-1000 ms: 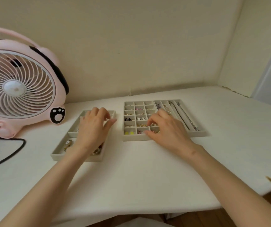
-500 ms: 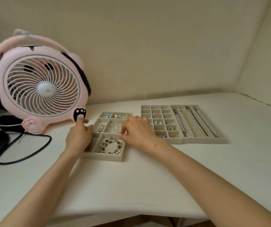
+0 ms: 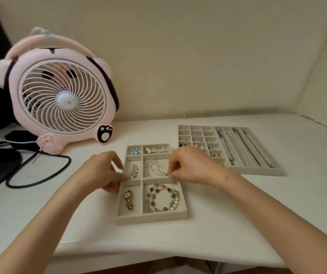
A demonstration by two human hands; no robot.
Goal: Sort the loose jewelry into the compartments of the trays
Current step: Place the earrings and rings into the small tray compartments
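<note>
head view: i see the left hand point(image 3: 101, 173) gripping the near tray point(image 3: 150, 218) by its left wall, right hand point(image 3: 190, 165) pinching a beaded bracelet point(image 3: 159, 167) in its middle compartment.

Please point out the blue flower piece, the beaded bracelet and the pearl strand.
blue flower piece point(image 3: 135, 151), head view, its centre.
beaded bracelet point(image 3: 175, 196), head view, right-side beads.
pearl strand point(image 3: 236, 148), head view, mid-length.
</note>
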